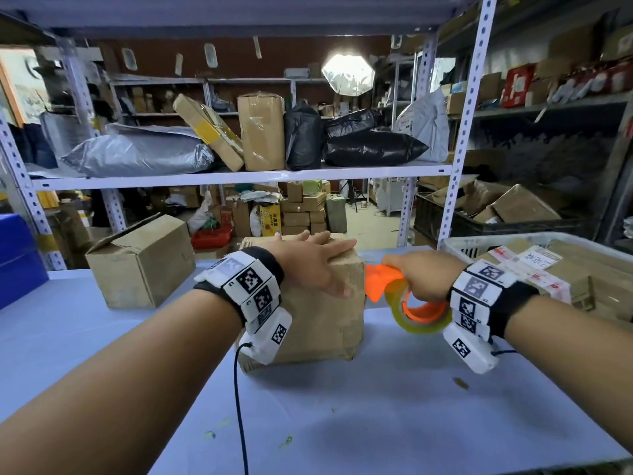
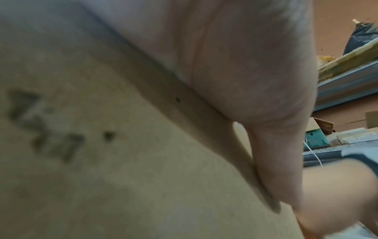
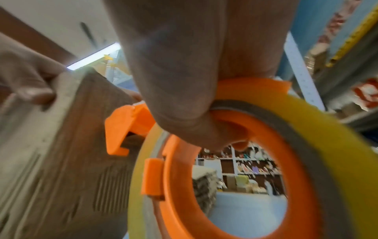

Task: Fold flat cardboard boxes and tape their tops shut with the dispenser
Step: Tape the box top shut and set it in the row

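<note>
**Left hand flat on the box, right hand holding the tape dispenser at its side**

A closed cardboard box (image 1: 318,317) stands on the pale blue worktop (image 1: 394,406), near its middle. The left hand (image 1: 308,265) lies on the top of the box with its fingers straight and spread, the fingertips reaching toward the far right corner and the thumb hanging over the near upper edge. In the left wrist view the palm and thumb (image 2: 276,153) press against plain brown cardboard that bears a faint dark printed mark.

The right hand (image 1: 423,275) is clamped on an orange tape dispenser (image 1: 383,281), its fingers curled through the ring that carries a roll of yellowish clear tape (image 1: 423,322). The orange cutter end of the dispenser sits just beside the box's right face, near its upper edge; whether it touches the cardboard cannot be told. The right wrist view shows the fingers hooked inside the orange ring (image 3: 178,186) and the cutter close to the box's side.

A second cardboard box (image 1: 144,265) with a raised flap stands to the left, well apart. At the right edge a white plastic basket (image 1: 513,240) holds flat cardboard and taped parcels. Metal shelving (image 1: 239,176) behind the worktop carries bags and cartons.
</note>
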Tool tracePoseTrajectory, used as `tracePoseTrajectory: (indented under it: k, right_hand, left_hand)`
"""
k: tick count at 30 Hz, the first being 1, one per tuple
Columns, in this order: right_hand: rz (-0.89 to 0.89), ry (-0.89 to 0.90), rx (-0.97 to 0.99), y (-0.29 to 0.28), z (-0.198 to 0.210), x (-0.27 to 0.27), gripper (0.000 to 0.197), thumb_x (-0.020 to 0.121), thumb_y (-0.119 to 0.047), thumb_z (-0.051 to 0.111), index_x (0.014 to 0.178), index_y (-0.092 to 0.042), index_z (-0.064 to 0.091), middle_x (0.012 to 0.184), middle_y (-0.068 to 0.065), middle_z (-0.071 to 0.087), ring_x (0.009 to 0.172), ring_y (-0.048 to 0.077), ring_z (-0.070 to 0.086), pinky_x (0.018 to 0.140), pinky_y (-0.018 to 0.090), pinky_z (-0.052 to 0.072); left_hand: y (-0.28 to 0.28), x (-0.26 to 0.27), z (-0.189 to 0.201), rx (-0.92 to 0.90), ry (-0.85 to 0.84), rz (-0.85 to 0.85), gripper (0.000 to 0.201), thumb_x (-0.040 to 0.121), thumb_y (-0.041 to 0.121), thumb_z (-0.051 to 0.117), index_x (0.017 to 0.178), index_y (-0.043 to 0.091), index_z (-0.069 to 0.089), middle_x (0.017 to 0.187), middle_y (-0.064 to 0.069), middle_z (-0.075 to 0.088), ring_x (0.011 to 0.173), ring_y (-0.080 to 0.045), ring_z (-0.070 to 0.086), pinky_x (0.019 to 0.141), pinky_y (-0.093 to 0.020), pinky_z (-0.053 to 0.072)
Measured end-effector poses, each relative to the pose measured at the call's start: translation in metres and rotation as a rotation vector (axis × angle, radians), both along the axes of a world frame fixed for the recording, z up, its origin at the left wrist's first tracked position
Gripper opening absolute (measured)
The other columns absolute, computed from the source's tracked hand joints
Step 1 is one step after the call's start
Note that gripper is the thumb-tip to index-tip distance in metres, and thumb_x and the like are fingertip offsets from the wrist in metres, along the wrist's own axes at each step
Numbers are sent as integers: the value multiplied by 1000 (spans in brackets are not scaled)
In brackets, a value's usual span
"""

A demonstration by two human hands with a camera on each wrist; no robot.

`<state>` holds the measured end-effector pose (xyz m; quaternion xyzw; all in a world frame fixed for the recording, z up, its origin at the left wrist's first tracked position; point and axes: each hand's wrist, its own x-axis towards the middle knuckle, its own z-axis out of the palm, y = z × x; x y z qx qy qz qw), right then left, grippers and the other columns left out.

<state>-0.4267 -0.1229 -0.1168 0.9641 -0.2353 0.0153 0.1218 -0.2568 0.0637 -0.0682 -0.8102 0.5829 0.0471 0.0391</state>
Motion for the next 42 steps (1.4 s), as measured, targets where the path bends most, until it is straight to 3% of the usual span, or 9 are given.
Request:
tracePoseTrajectory:
  k: [5, 12, 18, 20, 22, 28, 36, 40, 42]
  right_hand:
    - [-13, 132, -91, 8, 44, 22, 21, 86, -12, 53, 95, -29, 61, 75, -7, 56, 66, 15, 49, 55, 28, 41]
    - [-281, 333, 283, -3, 26, 31, 35, 79, -3, 65, 114, -5, 68, 105, 14, 74, 71, 16, 51, 65, 29, 46]
    - [-347, 267, 236, -23, -3, 15, 32, 76, -7, 57, 106, -4, 69, 96, 19, 71, 90, 40, 66, 58, 26, 36]
    - [-417, 172, 261, -26, -8, 13, 3, 73, -6, 59, 75, -6, 61, 73, 15, 62, 62, 32, 58, 58, 27, 34]
    - [-485, 65, 333, -31, -13, 16, 27, 73, -7, 66, 62, -14, 43, 58, 4, 46, 49, 20, 41, 52, 24, 31]
    - [-617, -119, 657, -31, -34, 13, 34, 76, -37, 81, 74, -11, 59, 44, 1, 56, 40, 16, 52, 43, 18, 39]
    - [-413, -399, 679, -7, -5, 33, 18, 100, -20, 53, 85, -15, 61, 88, 7, 60, 74, 19, 55, 64, 28, 38]
    - [-128, -924, 1419, 36, 20, 62, 41, 104, -43, 43, 132, -16, 53, 128, -1, 56, 124, 17, 51, 101, 34, 43]
    - [-81, -943, 1579, 55, 22, 80, 57, 104, -49, 37, 149, -14, 39, 142, 3, 51, 130, 14, 54, 87, 29, 53]
  left_hand:
    - [-2, -1, 0, -2, 5, 6, 96, 80, 80, 56, 152, 58, -3, 168, 10, -9, 154, -30, -13, 114, -72, -9]
    - [-2, 1, 0, -7, 3, 2, 95, 81, 77, 58, 152, 58, -2, 168, 11, -7, 154, -27, -12, 115, -72, -7]
    - [0, -1, 0, -30, 0, -6, 95, 81, 77, 59, 152, 57, 0, 169, 11, -5, 155, -29, -9, 116, -70, -6]
    - [0, -1, 0, -30, 0, -4, 95, 80, 77, 59, 152, 58, 0, 169, 11, -5, 155, -29, -9, 116, -70, -5]
    - [-1, 0, -1, -35, -7, -8, 96, 80, 77, 59, 153, 57, 0, 169, 11, -4, 155, -30, -8, 116, -70, -4]
    - [-1, 2, -2, -37, -4, -7, 97, 78, 78, 59, 152, 58, 0, 169, 11, -4, 155, -30, -7, 115, -69, -6]
    - [-2, 1, -2, -34, -5, -5, 98, 78, 78, 59, 153, 57, 0, 169, 11, -3, 155, -30, -7, 115, -70, -7]
    - [0, -4, -1, -15, -14, 17, 103, 82, 74, 58, 157, 45, -8, 169, 8, -8, 155, -28, -8, 116, -70, -7]
    - [1, -6, 1, -15, -26, 26, 99, 90, 61, 56, 159, 35, -10, 169, 6, -8, 155, -28, -6, 117, -69, -5]
